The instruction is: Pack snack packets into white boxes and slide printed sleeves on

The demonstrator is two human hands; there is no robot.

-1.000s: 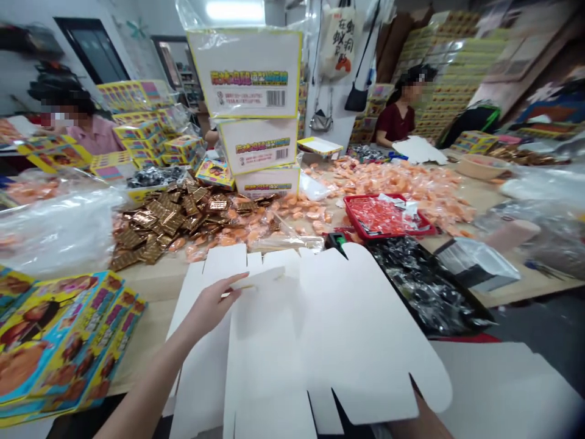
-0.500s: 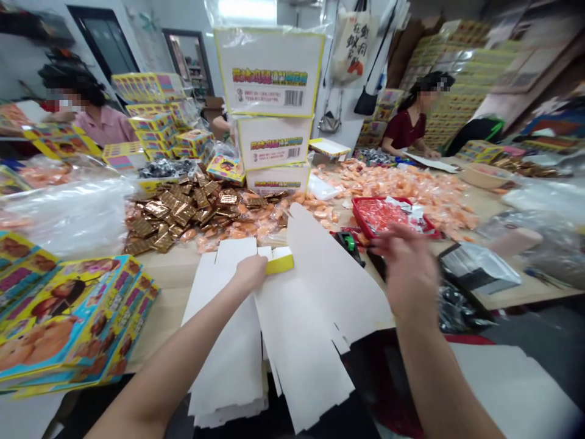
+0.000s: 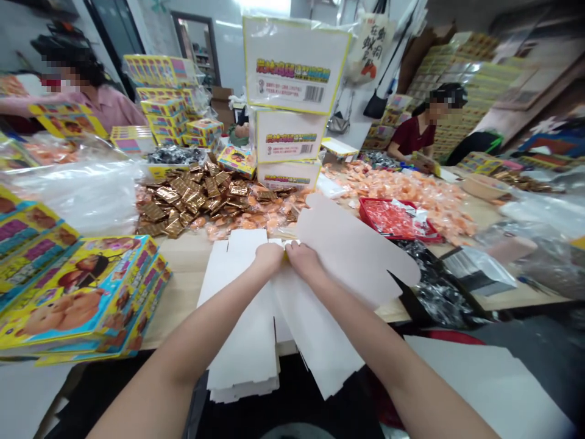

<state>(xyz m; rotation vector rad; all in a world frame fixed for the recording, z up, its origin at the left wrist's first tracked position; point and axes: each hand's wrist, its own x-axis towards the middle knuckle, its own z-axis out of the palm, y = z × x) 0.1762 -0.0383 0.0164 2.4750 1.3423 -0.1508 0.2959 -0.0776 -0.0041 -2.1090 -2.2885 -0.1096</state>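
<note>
Both hands meet at the far end of a white cardboard box blank (image 3: 315, 329), whose wide flap (image 3: 351, 250) stands out to the right. My left hand (image 3: 269, 257) is closed on the blank's narrow end flap. My right hand (image 3: 302, 257) pinches the same end close beside it, fingers bent over the edge. A bit of yellow shows between the two hands. Under and left of this blank lies a stack of flat white blanks (image 3: 237, 317), reaching over the table's front edge.
Printed boxes (image 3: 82, 292) are stacked at left. Gold-wrapped packets (image 3: 183, 198) and orange pieces (image 3: 402, 189) cover the table behind. A red basket (image 3: 365, 213) and a black bag (image 3: 441, 286) lie right. Tall white cartons (image 3: 292, 73) stand mid-table. Two people sit across.
My right hand has come left from above the black bag to the blank's far end, beside my left hand. The blank's wide flap has swung; the view has shifted slightly.
</note>
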